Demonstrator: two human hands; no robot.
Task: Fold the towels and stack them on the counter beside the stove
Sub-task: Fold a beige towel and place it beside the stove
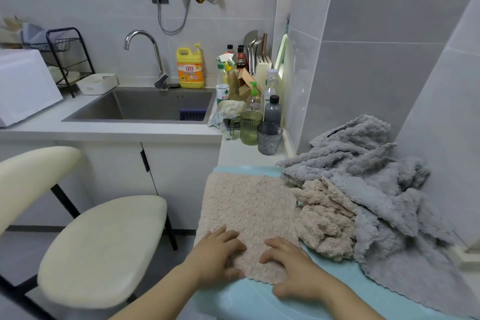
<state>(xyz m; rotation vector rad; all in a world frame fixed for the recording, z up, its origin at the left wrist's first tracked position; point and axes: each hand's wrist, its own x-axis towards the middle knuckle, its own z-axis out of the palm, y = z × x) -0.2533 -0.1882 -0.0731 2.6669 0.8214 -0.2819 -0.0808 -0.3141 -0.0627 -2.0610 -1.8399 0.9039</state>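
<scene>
**Both hands pressing a beige towel flat**

The beige towel (246, 215) lies spread out on the pale blue surface (259, 301), its far edge close to the surface's far end and its near edge under the person's hands. Both forearms reach in from the bottom of the view, angled slightly toward each other.

The left hand (218, 254) rests palm-down on the towel's near left corner, fingers pointing right and loosely bent, thumb at the near edge. The right hand (291, 265) lies palm-down on the near right part, fingers pointing left toward the other hand, thumb off the cloth on the blue surface. Neither hand grasps anything; both are released and lie on top of the fabric, their fingertips near each other but apart.

Just to the right, a crumpled beige towel (324, 223) touches the flat one, and a heap of grey towels (376, 176) lies partly over it against the tiled wall.
</scene>
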